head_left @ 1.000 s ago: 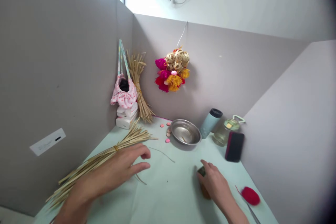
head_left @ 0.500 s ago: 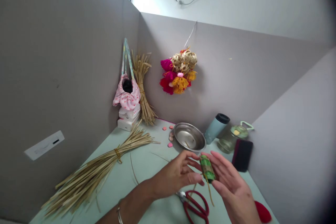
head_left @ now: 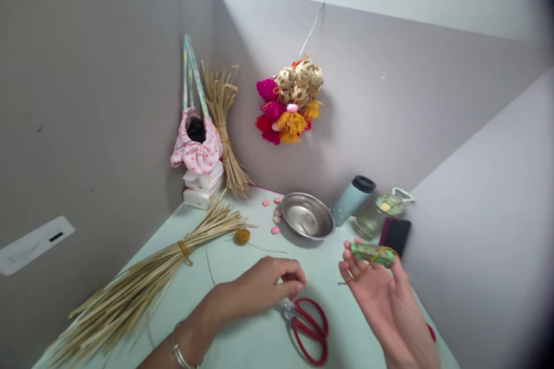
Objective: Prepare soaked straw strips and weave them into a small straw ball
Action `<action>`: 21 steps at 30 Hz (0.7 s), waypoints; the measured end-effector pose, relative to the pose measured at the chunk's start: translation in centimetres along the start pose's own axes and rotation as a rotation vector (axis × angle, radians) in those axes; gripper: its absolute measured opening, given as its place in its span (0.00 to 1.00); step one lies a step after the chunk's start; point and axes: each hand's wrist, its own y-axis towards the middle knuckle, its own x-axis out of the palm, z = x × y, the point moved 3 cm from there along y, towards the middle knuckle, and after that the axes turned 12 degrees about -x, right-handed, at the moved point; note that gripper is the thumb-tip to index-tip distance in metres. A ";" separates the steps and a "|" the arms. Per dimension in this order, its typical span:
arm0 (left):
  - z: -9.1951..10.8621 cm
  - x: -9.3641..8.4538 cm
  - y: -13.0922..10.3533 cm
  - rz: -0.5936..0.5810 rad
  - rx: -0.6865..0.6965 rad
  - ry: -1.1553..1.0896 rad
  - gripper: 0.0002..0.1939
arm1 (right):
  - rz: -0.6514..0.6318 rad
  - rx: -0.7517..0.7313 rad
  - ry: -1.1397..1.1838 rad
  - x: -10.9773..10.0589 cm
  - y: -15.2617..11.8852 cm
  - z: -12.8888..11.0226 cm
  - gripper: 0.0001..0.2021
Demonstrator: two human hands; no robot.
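Observation:
My right hand (head_left: 383, 294) is palm up, its fingers and thumb around the ends of a small green roll (head_left: 371, 253) with a pale band around its middle. An ochre yarn strand loops over the roll, and its tail hangs past my fingers. My left hand (head_left: 270, 282) is curled, palm down, just above the scissors (head_left: 309, 328); whether its bent fingers hold anything is hidden. Red handles of the scissors point toward me, while their blades lie mostly under my left hand. Behind that hand sits an ochre yarn ball (head_left: 242, 236).
A tied straw bundle (head_left: 151, 271) lies at left; another straw bundle (head_left: 227, 132) leans in the corner. Farther back are a metal bowl (head_left: 307, 216), pink beads (head_left: 276, 230), a blue tumbler (head_left: 352, 202), a green jug (head_left: 374, 219) and a phone (head_left: 396, 236). Woven balls with tassels (head_left: 292, 101) hang above.
My left hand has left the green roll and moved left, down over the scissors. My right hand has turned palm up, tipping the roll almost level. The view has shifted.

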 end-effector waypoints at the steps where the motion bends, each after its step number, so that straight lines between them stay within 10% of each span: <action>1: -0.3 -0.1 0.1 -0.014 -0.012 0.027 0.08 | 0.020 -0.002 -0.006 -0.2 0.2 -0.3 0.18; 12: -3.7 -0.6 0.7 -0.203 -0.117 0.140 0.08 | -0.068 -0.208 -0.263 -2.8 1.0 -3.3 0.18; 21: -5.5 -0.8 1.6 -0.266 -0.023 -0.021 0.15 | 0.103 -0.263 -0.300 -2.0 -0.8 -4.7 0.19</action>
